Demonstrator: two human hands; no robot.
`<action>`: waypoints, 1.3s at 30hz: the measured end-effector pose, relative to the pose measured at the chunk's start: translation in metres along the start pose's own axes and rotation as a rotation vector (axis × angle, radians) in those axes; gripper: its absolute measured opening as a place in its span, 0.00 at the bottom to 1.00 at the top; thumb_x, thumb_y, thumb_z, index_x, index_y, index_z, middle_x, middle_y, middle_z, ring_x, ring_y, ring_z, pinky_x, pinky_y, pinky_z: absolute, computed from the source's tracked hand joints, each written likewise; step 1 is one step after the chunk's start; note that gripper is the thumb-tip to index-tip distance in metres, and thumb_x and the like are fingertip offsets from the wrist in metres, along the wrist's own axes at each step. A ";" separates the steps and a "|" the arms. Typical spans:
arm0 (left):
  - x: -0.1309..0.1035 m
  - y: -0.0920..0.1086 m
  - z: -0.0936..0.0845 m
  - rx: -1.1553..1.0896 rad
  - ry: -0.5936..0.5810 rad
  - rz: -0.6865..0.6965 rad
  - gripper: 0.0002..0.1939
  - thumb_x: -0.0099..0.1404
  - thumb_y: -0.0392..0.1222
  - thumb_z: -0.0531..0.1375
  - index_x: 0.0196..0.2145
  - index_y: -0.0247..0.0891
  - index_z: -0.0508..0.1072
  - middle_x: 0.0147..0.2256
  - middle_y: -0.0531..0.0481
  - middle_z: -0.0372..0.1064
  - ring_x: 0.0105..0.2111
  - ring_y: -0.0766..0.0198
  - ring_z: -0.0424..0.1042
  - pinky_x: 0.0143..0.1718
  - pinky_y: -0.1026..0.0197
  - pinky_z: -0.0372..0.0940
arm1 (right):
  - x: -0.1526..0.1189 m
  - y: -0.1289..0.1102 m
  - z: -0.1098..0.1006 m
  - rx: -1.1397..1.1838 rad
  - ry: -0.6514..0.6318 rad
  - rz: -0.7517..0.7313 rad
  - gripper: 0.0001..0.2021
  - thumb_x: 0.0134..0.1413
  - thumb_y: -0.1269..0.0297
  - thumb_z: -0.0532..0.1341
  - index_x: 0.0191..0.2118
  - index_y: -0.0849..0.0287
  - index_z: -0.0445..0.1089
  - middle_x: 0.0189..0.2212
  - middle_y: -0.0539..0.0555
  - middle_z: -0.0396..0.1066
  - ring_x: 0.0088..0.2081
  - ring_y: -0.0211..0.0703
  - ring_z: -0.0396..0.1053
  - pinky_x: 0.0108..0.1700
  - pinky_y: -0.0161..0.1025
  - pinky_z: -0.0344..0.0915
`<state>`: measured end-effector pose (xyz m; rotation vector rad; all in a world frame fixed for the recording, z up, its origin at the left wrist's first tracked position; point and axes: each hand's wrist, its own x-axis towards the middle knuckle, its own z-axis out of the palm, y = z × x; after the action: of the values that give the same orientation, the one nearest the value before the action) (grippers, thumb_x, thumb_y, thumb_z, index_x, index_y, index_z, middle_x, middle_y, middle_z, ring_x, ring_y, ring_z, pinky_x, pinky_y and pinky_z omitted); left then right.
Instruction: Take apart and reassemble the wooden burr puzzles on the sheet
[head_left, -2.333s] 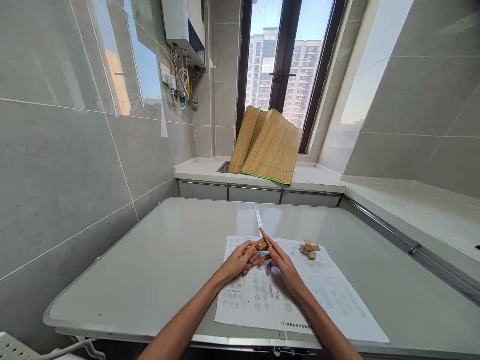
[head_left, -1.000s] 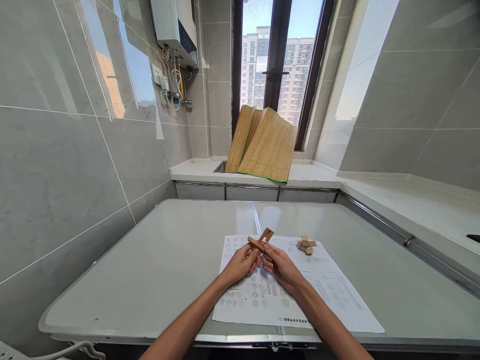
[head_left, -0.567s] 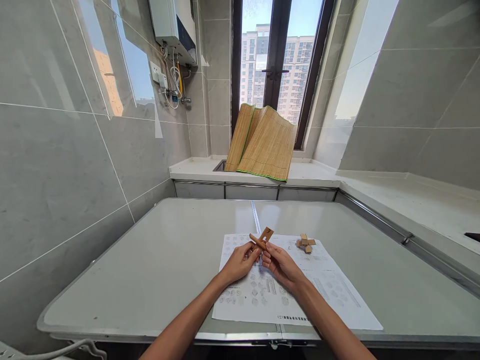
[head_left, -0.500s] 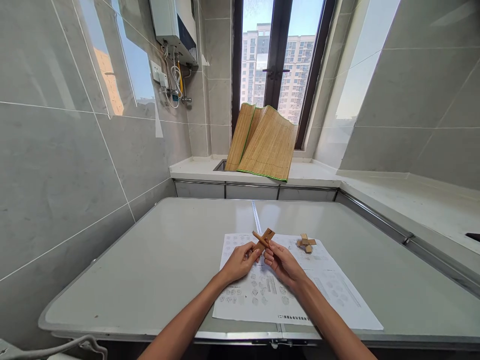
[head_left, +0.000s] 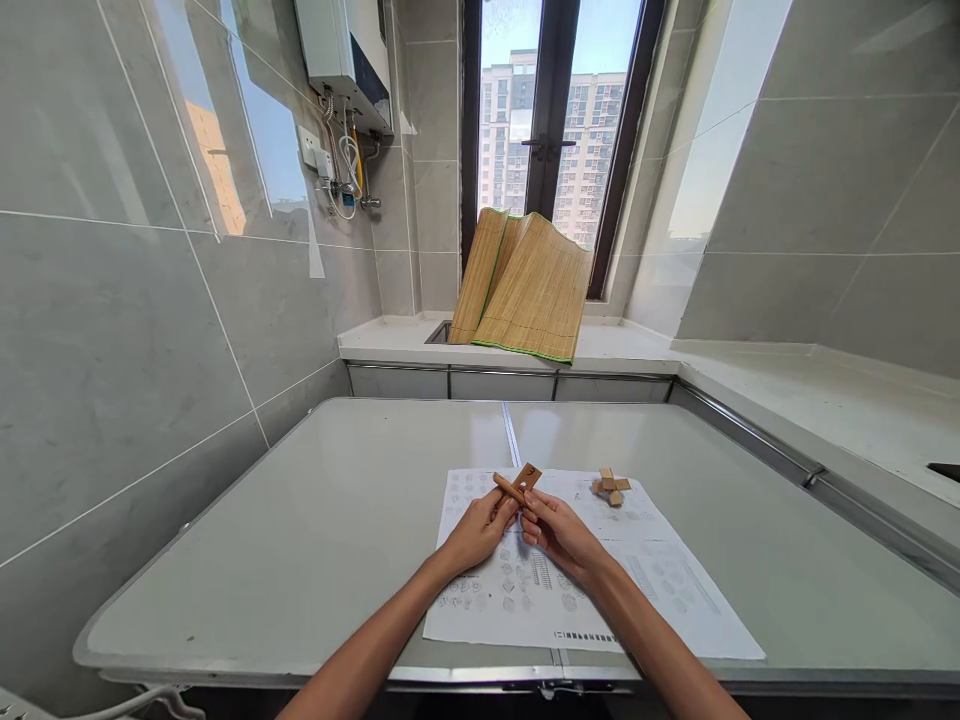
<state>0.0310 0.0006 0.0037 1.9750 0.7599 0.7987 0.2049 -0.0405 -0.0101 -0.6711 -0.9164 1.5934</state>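
Note:
Just above a printed paper sheet point(head_left: 525, 620), both hands meet over two wooden pieces. My left hand point(head_left: 481, 528) is closed on a flat wooden piece point(head_left: 529, 476) with a dark mark and small holes near its upper end. Between the fingers of my right hand point(head_left: 562, 530) is a thin wooden stick point(head_left: 508, 487), which slants up to the left and crosses the flat piece. Whether the two are joined is hidden by the fingers. To the right on the sheet lies an assembled wooden block puzzle point(head_left: 611, 486), touched by neither hand.
The sheet lies on a pale folding table point(head_left: 300, 560) with a centre seam. Behind it, a folded bamboo mat point(head_left: 536, 290) leans against the window on a white ledge point(head_left: 405, 335). A water heater point(head_left: 349, 60) hangs at the left. A white cable point(head_left: 127, 705) runs at lower left.
The wooden pieces and both hands have shifted slightly left and down. The stick now lies flatter across the flat piece. The block puzzle has stayed in place on the sheet.

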 end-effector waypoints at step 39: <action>0.015 -0.017 -0.022 -0.459 0.228 -0.156 0.28 0.64 0.65 0.61 0.43 0.34 0.72 0.44 0.42 0.76 0.16 0.76 0.62 0.16 0.68 0.56 | 0.002 0.025 -0.010 -1.236 0.033 -0.511 0.13 0.63 0.63 0.61 0.53 0.48 0.72 0.48 0.57 0.74 0.54 0.58 0.65 0.56 0.55 0.61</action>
<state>0.0197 0.0302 0.0020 1.4163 0.7707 1.0128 0.1990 -0.0384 -0.0364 -1.1455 -1.8641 0.4240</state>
